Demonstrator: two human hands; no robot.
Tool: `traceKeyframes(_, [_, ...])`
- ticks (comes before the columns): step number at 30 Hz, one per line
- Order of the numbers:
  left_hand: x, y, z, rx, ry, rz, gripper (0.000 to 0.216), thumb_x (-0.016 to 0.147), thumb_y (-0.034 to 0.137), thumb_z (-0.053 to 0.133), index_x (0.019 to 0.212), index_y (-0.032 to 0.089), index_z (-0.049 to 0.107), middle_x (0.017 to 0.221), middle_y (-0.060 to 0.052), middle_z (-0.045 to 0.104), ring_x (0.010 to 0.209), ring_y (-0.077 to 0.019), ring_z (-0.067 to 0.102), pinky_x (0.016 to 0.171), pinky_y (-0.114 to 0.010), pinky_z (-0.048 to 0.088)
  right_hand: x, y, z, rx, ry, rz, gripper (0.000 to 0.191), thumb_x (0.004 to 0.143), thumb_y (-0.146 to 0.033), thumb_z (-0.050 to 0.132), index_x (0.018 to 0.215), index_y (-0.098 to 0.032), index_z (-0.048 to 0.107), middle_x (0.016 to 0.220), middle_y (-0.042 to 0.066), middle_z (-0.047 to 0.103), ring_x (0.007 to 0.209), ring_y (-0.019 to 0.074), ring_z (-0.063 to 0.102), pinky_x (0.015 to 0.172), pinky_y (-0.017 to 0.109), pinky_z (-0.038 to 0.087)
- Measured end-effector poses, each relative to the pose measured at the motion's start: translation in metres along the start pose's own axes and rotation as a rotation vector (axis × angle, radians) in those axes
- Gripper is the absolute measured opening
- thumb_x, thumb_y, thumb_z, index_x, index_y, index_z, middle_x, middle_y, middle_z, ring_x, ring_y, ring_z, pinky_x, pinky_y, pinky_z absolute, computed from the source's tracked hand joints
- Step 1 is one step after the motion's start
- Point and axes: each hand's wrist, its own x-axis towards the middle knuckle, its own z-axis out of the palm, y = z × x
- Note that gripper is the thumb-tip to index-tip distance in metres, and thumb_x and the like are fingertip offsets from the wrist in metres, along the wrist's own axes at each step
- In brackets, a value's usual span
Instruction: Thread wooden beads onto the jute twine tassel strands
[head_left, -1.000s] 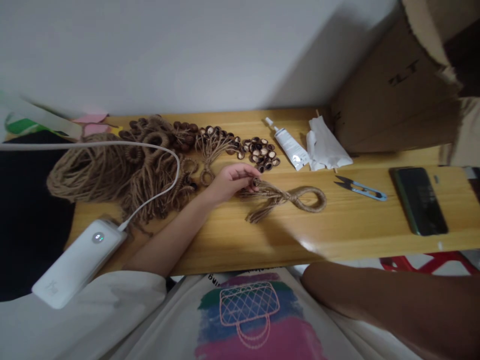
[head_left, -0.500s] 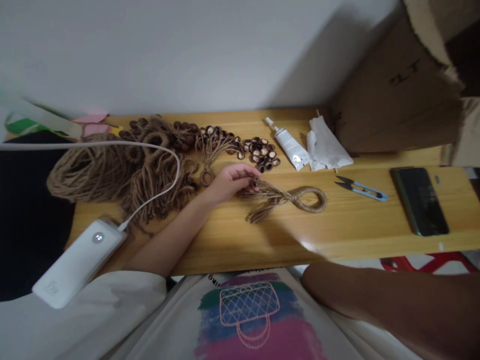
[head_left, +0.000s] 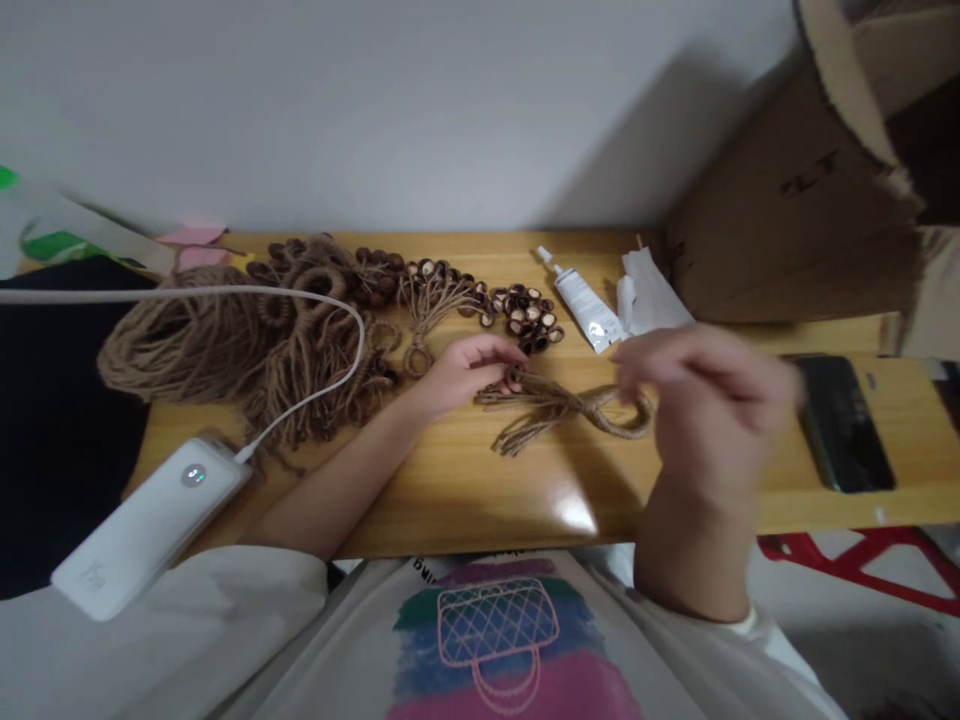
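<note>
My left hand (head_left: pixel 472 375) is closed, with thumb and fingers pinching a small round brown shell (head_left: pixel 515 375). It is right at the loose strands of a looped jute rope tassel (head_left: pixel 551 400), which lies flat with its wrapped loop to the right. Smeared by motion, my right hand (head_left: pixel 705 400) hovers above the table near that loop and covers part of it; its fingers are too blurred to read. Behind my left hand lies a pile of dark half shells (head_left: pixel 531 315), several with pale insides turned up.
A jute bundle (head_left: pixel 180 335) and several rope tassels (head_left: pixel 307 350) lie at the left, beside a white power bank (head_left: pixel 150 530) with its cable. Toward the back are a glue tube (head_left: pixel 589 310) and white tissue (head_left: pixel 651 295). A cardboard box (head_left: pixel 780 220) and a phone (head_left: pixel 847 425) sit right.
My right hand has swung in from the lower right to above the table, now hiding the blue thread snips. My left hand keeps its pinch on the shell, almost unmoved.
</note>
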Motion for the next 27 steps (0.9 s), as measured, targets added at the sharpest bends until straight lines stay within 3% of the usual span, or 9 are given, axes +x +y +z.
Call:
traceKeyframes(4, [0.0,0.003,0.001,-0.03,-0.023,-0.011,0.011,0.073,0.011,0.067,0.083,0.011,0.065,0.066,-0.001,0.067,0.059,-0.009,0.063,0.061,-0.021,0.052,0.005,0.017,0.023,0.032,-0.064,-0.043,0.003,0.085,-0.019,0.057,0.085,-0.021,0.058,0.082,0.002,0.062,0.078,0.0181,0.061,0.071,0.033,0.05])
traceKeyframes(8, [0.0,0.004,0.001,-0.088,-0.048,-0.013,0.009,0.073,0.011,0.067,0.082,0.01,0.065,0.066,-0.002,0.067,0.059,-0.0091,0.062,0.061,-0.023,0.052,0.003,0.031,0.038,-0.058,-0.064,-0.09,0.006,0.085,-0.019,0.057,0.09,-0.021,0.058,0.084,0.003,0.064,0.079,0.0192,0.061,0.07,0.032,0.049])
traceKeyframes(27, [0.0,0.001,-0.001,-0.059,-0.004,-0.031,0.012,0.072,0.015,0.069,0.083,0.012,0.067,0.068,-0.001,0.067,0.058,-0.0082,0.061,0.061,-0.022,0.051,0.003,0.031,0.053,-0.142,-0.056,-0.159,0.006,0.086,-0.018,0.055,0.091,-0.02,0.059,0.083,0.005,0.069,0.08,0.0222,0.063,0.071,0.036,0.047])
